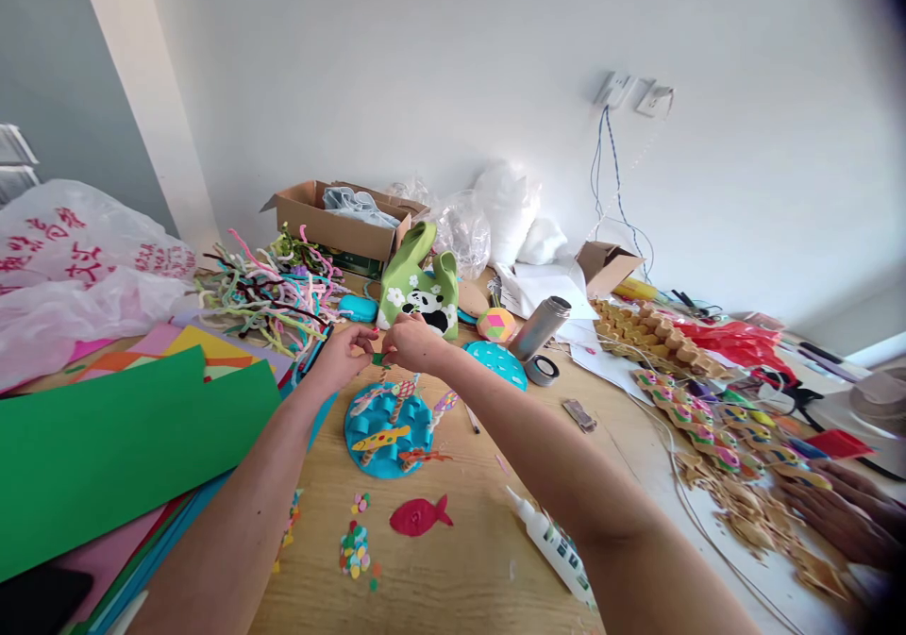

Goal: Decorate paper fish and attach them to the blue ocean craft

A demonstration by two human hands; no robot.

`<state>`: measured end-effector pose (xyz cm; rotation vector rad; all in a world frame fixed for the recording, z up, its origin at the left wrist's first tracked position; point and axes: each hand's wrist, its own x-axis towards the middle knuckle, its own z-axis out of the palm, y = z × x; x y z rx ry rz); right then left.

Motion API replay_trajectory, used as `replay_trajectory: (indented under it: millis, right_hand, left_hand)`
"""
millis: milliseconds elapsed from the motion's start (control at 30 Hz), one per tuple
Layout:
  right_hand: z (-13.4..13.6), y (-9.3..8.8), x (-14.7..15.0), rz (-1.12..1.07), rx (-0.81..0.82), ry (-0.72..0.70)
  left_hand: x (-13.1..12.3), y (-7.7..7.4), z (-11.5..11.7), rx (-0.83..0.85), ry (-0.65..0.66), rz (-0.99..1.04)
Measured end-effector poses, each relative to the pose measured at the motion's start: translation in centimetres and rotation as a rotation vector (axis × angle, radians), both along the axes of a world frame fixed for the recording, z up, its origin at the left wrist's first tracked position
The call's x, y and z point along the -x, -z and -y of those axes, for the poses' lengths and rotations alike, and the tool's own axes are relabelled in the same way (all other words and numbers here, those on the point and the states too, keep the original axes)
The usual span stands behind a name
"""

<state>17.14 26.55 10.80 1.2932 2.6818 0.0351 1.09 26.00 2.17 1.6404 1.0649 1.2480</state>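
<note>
My left hand [345, 354] and my right hand [414, 342] reach forward over the table, close together, both with fingers pinched. A small green piece [380, 359] shows between them; which hand holds it I cannot tell. Just below is a round blue foam craft [386, 467] with curled blue strips and small decorated fish on little stalks, among them a yellow fish [382, 439]. Nearer me lie a red felt fish [417, 517] and a scatter of coloured paper dots [354, 550]. Under my right forearm is a white glue bottle [556, 548].
Green foam sheets [127, 446] and a heap of pipe cleaners [273, 286] lie left. Behind are a cardboard box [318, 215], a green panda bag [417, 286] and a metal flask [542, 328]. At right, another person's hands [842, 512] rest beside brown cut-outs [750, 512].
</note>
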Motion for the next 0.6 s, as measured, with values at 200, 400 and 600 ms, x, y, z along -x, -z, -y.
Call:
replay_trajectory:
  millis: [200,400,600]
  right_hand:
    - [0.20,0.03,-0.19,-0.031,-0.012,-0.010]
    - [0.43,-0.06,-0.20,-0.032,0.008,0.001]
    - [0.59,-0.15,-0.27,-0.040,0.031,0.009]
  left_hand:
    - [0.07,-0.11,-0.04,0.008,-0.011,-0.019]
    - [-0.02,-0.45,0.09,0.008,-0.031,-0.038]
    - [-0.06,-0.50,0.12,0.029,-0.014,-0.037]
